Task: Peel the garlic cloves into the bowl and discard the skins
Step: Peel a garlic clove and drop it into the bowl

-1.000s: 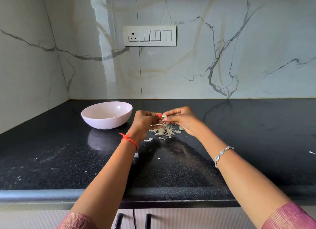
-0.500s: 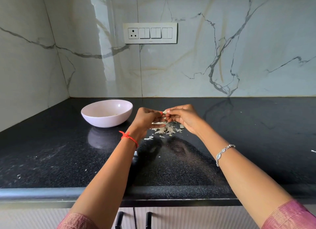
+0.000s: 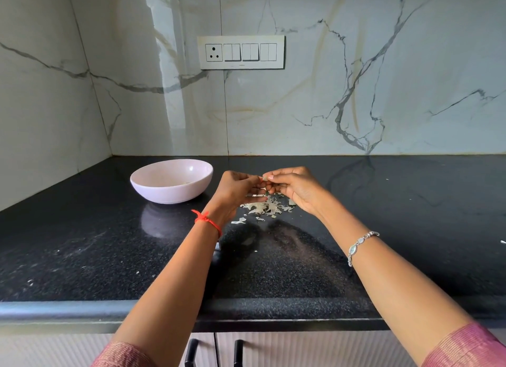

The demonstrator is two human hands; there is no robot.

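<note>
From the head camera, both hands meet above the black countertop [image 3: 82, 243], just to the right of the bowl [image 3: 169, 195]. The left hand [image 3: 235, 187] has its fingers curled inward, and its fingertips pinch a small pale garlic clove [image 3: 265, 178]. The right hand [image 3: 295, 187] pinches the same clove from the other side with thumb and forefinger, and its other fingers are bent under. Most of the clove is hidden by the fingers, so I cannot tell how much skin is on it. Directly below the hands a pile of skins [image 3: 267, 208] lies on the counter, apart from the bowl. The left wrist has a red thread [image 3: 206, 220], the right wrist a silver bracelet [image 3: 358, 245].
</note>
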